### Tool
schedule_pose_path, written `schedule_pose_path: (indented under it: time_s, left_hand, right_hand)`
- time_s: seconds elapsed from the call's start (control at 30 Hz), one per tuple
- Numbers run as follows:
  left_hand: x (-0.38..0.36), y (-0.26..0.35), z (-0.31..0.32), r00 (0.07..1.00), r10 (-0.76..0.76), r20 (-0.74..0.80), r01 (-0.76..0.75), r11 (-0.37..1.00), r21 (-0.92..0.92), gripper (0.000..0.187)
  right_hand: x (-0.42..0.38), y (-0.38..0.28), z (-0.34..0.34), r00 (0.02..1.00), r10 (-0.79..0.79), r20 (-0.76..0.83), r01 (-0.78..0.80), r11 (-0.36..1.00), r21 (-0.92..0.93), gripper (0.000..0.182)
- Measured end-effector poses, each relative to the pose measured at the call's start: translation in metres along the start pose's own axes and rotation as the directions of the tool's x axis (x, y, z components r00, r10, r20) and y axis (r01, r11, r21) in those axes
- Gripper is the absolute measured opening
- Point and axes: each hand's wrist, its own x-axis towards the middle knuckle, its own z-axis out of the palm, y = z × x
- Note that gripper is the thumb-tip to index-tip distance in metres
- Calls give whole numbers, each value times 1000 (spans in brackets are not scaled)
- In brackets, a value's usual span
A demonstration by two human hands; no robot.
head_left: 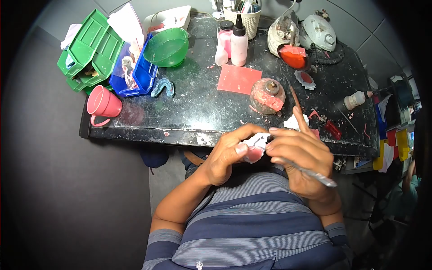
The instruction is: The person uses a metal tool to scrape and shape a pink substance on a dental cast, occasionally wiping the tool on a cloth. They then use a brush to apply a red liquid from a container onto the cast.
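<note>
My left hand holds a white plaster piece with a pink patch on its lower part, pinched between thumb and fingers in front of my chest. Close against its right side is my right hand, its fingers closed around a metal tool whose silvery end sticks out to the lower right. The tool's working tip is hidden at the fingers and the plaster piece. Just behind my right hand, another white piece lies on the black table.
A glass burner stands beyond my hands, beside a pink sheet. Bottles stand behind. At the left are a pink mug, a blue bin and a green bowl. A dropper bottle lies right.
</note>
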Motion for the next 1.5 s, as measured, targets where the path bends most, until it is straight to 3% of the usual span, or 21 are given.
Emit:
schedule_pose_path:
  time_s: [0.07,0.13,0.2,0.27,0.5,0.73,1.43,1.5]
  left_hand:
    - [-3,2,4,1000,3,-24,-5,998,-66,64]
    - [-3,3,6,997,4,-71,-18,980,-197,83]
    - [-2,-7,1,997,83,4,-80,965,-249,87]
    - [-2,-8,4,986,167,-26,-168,967,-192,89]
    - [-3,-14,4,980,197,-26,-198,977,-75,95]
    - [-1,-14,6,979,199,-43,-203,972,-120,96]
    - [-3,-13,7,974,223,-40,-223,975,15,92]
    - [-5,-17,8,979,190,-76,-192,981,-14,99]
  right_hand:
    - [-3,6,-5,998,-64,-16,64,998,-14,6]
    - [-8,13,0,976,50,-213,-21,990,139,6]
    - [-13,21,3,976,51,-212,-14,985,173,7]
    - [-15,24,7,976,64,-206,-12,970,243,7]
    - [-12,26,21,986,27,-163,8,977,214,8]
    - [-9,27,24,985,-10,-173,42,983,181,9]
    - [-8,25,30,976,-46,-213,71,992,109,8]
    - [-9,25,30,976,-43,-213,69,991,113,8]
